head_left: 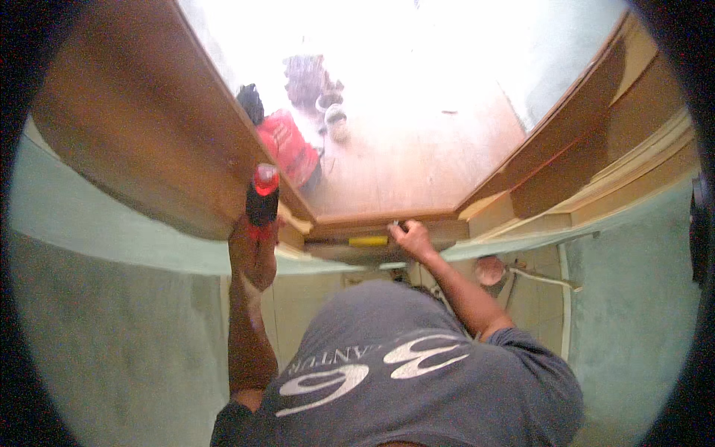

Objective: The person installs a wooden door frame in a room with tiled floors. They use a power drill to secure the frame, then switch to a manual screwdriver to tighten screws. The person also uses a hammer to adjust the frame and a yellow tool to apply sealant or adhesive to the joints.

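Note:
My left hand [257, 237] is raised beside the left wooden panel, its fingers wrapped round a red-and-black tool [263, 195] with a rounded red end; its exact kind is not clear. My right hand [412, 240] is at the wooden sill [387, 218], fingers closed at the tips in a pinch. Something small and dark shows at those fingertips, too small to name. Just left of that hand, along the sill, lies a tool with a yellow handle [369, 241] and a thin dark shaft pointing left.
Tall brown wooden panels [141, 97] and a stepped frame [566, 171] flank the opening. Beyond the sill, a red bag [288, 145] and a pale round item [335, 115] lie on the brightly lit surface. Nearer, a pinkish round container [490, 270] sits by a pale stick [544, 279].

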Motion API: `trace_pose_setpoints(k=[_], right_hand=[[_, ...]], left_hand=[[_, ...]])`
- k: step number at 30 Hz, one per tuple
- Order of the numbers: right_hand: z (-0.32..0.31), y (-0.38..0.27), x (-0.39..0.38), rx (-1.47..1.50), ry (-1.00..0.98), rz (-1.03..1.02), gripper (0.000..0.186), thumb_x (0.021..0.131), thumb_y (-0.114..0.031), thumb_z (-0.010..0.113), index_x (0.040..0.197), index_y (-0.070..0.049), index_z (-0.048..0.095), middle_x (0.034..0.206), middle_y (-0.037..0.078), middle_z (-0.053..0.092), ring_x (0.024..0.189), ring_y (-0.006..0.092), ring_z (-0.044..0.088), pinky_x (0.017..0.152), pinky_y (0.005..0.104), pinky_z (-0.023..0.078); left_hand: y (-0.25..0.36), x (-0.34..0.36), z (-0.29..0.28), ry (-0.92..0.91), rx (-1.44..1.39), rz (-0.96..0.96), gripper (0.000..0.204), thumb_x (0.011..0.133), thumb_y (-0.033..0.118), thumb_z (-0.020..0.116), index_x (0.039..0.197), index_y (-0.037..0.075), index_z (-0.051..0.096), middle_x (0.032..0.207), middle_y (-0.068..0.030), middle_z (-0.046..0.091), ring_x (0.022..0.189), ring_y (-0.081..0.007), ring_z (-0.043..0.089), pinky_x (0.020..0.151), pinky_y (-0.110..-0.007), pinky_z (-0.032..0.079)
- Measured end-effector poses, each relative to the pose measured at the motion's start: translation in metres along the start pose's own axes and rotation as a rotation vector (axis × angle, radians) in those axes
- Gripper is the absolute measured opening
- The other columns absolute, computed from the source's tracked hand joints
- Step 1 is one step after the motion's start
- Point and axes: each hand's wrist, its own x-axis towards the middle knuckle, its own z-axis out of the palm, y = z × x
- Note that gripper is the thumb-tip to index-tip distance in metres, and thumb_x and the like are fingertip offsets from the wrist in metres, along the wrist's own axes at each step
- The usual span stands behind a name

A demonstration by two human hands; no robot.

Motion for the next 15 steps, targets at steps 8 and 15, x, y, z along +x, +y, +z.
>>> trace_pose_setpoints(k=[8,15], right_hand=[[0.007,-0.003,0.003,-0.068,0.017,-0.153,0.027,0.089,-0.023,0.06,0.079,0.002,0.065,0.086,0.029,0.065,0.086,0.0483,0.064,0.079,0.0542,0.05],[0.001,-0.002,0.006,-0.121,-0.008,-0.213,0.03,0.092,-0.027,0.062,0.083,0.001,0.067,0.09,0.027,0.067,0.089,0.0464,0.065,0.078,0.053,0.05]], left_hand=[[-0.01,0.003,0.0,-0.04,-0.1,0.073,0.04,0.097,0.047,0.065,0.093,0.007,0.067,0.075,-0.0011,0.061,0.064,-0.0135,0.055,0.06,-0.032,0.045],[-0.001,0.0,-0.003,-0.049,-0.057,0.146,0.031,0.1,0.032,0.057,0.103,0.002,0.065,0.086,-0.0152,0.067,0.077,-0.0294,0.063,0.072,-0.041,0.05]])
